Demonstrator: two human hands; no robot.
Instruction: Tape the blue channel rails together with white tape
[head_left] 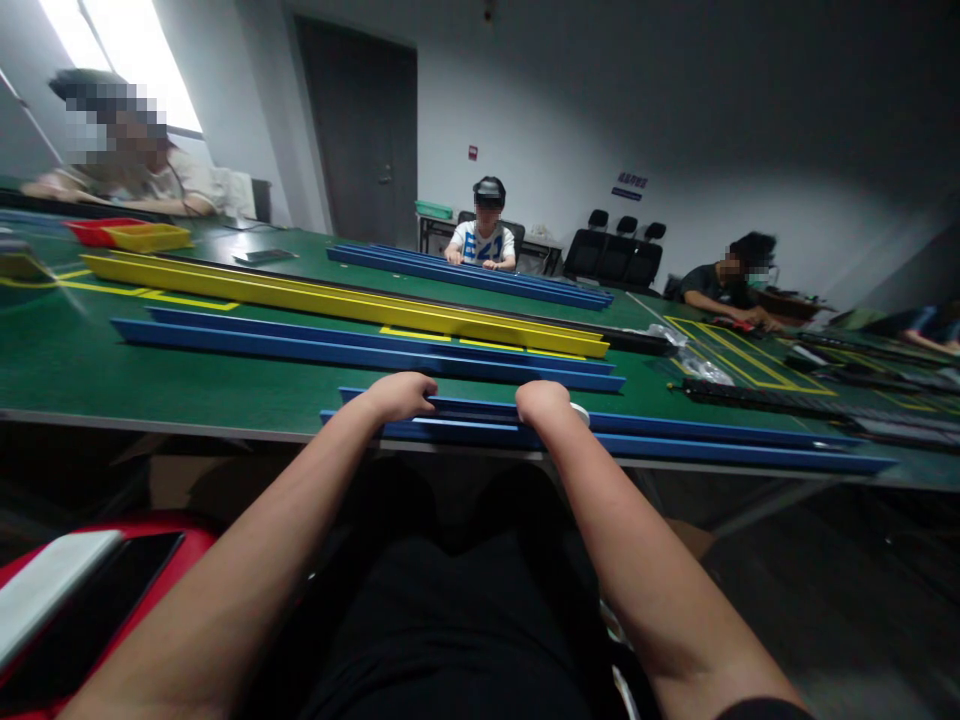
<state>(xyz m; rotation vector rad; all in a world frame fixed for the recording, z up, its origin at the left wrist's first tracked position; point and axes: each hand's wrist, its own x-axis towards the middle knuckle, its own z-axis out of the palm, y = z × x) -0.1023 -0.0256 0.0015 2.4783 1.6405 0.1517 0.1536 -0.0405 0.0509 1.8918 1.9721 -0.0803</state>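
Observation:
Two long blue rails (675,432) lie side by side along the near edge of the green table (150,385). My left hand (401,394) rests on them with its fingers curled over the far rail. A little to the right, my right hand (544,400) is bent over the same rails, and a small white thing (580,410) shows beside its fingers. Whether either hand truly grips the rail is hidden by the knuckles.
More blue rails (337,345) and a long yellow rail (337,298) lie further back. Red and yellow bins (131,234) stand far left. Black rails (787,400) and plastic bags (701,368) are at right. Three other people sit around the table. A phone (82,610) lies at my lower left.

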